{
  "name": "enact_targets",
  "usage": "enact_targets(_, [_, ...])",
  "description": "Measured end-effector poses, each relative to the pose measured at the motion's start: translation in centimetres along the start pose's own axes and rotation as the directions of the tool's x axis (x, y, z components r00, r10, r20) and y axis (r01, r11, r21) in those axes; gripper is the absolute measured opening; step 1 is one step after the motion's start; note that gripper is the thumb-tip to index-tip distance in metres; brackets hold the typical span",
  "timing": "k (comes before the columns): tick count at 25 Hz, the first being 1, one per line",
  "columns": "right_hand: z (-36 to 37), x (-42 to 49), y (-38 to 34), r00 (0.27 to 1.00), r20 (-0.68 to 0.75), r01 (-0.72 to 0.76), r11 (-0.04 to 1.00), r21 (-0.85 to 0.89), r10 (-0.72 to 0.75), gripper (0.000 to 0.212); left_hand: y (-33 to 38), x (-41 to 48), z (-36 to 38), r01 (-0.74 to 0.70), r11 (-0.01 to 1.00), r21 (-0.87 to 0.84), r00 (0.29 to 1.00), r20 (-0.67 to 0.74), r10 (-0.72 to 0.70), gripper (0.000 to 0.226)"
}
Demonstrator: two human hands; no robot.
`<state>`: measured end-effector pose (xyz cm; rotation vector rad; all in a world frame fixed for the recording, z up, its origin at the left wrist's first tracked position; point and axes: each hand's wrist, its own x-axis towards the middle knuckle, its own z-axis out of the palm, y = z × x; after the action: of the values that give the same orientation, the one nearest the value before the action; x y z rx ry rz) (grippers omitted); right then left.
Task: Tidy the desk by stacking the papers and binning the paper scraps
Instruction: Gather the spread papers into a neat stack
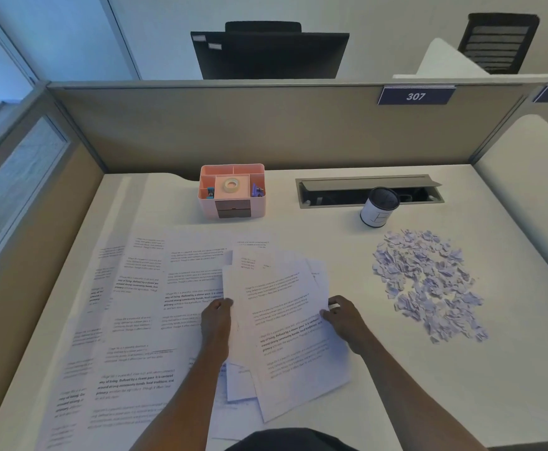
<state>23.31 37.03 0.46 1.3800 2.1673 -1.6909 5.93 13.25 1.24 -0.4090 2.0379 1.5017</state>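
Observation:
A loose bundle of printed sheets [285, 327] lies tilted at the desk's middle, held from both sides. My left hand [216, 323] grips its left edge and my right hand [344, 317] pinches its right edge. Many more printed papers [132, 307] are spread overlapping across the left half of the desk. A wide pile of small torn paper scraps [428, 281] covers the right side of the desk. A small white cylindrical bin with a black liner [378, 208] stands upright behind the scraps.
A pink desk organiser [232, 190] with tape and clips sits at the back centre. An open grey cable tray [368, 190] is set into the desk behind the bin. Beige partition walls [266, 125] enclose the desk on three sides.

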Motion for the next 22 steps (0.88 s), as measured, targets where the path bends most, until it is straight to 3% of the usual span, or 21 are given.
enact_targets(3, [0.5, -0.1, 0.2, 1.0, -0.002, 0.01, 0.998, -0.056, -0.011, 0.014, 0.0, 0.3, 0.2, -0.027, 0.993, 0.118, 1.0, 0.007, 0.026, 0.017])
enact_targets(6, [1.1, -0.5, -0.2, 0.999, 0.039, 0.012, 1.0, -0.028, -0.011, 0.027, -0.4, 0.7, 0.3, -0.065, 0.989, 0.131, 0.997, -0.042, 0.071, 0.036])
enact_targets(12, [2.1, -0.8, -1.4, 0.982, -0.176, 0.069, 0.997, 0.026, -0.063, 0.027, 0.3, -1.0, 0.9, -0.151, 0.971, 0.184, 0.978, 0.173, 0.119, 0.031])
enact_targets(15, [2.8, -0.6, -1.0, 0.959, -0.278, 0.07, 0.996, 0.052, -0.053, 0.037, -0.4, -1.1, 0.7, -0.156, 0.977, 0.145, 0.942, 0.32, 0.103, 0.047])
enact_targets(19, [3.1, -0.6, -0.6, 0.982, -0.182, 0.052, 0.999, -0.011, -0.054, 0.032, 0.0, -1.9, 0.9, -0.161, 0.987, 0.023, 0.918, 0.371, 0.141, 0.046])
enact_targets(22, [1.7, -0.6, -1.2, 0.978, -0.188, 0.099, 0.995, 0.018, -0.093, 0.057, 0.9, -2.0, 0.7, -0.17, 0.984, -0.055, 0.908, 0.379, 0.179, 0.043])
